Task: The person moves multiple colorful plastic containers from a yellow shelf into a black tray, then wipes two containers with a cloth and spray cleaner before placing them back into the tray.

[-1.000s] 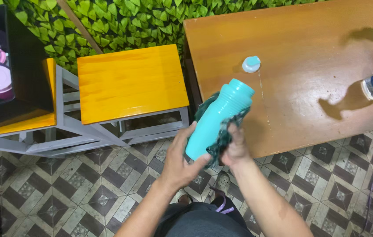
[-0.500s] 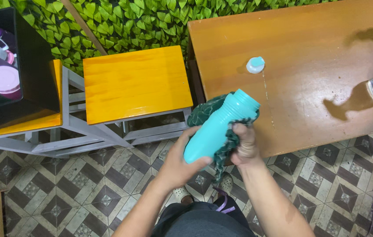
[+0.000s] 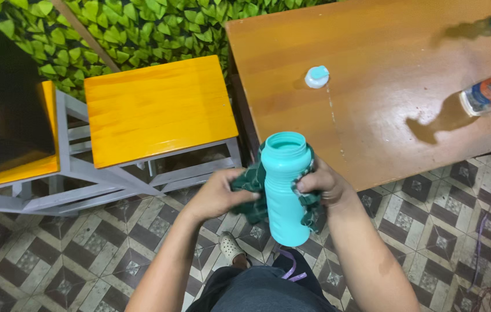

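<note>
A person stands at the corner of a brown wooden table (image 3: 407,52), holding a turquoise bottle (image 3: 285,188) upright and uncapped above the patterned tile floor (image 3: 83,254). The left hand (image 3: 215,195) grips a dark green cloth (image 3: 252,184) against the bottle's side, its fingers curled and pressed together on the fabric. The right hand (image 3: 323,184) clasps the opposite side, fingers bent around cloth and bottle alike, thumb toward the neck. The cloth wraps behind the bottle and hangs below the right fingers. The bottle sits between the two sets of fingers, its open mouth just above them and its base below.

Well beyond the fingertips, a small pale blue cap (image 3: 316,76) lies on the table. Farther to the right of the right-hand fingers, a clear bottle with an orange label (image 3: 487,94) lies on its side. Beyond the left-hand fingers stands a yellow-topped stool (image 3: 159,107) on a grey frame, with a leafy green wall (image 3: 141,29) behind it.
</note>
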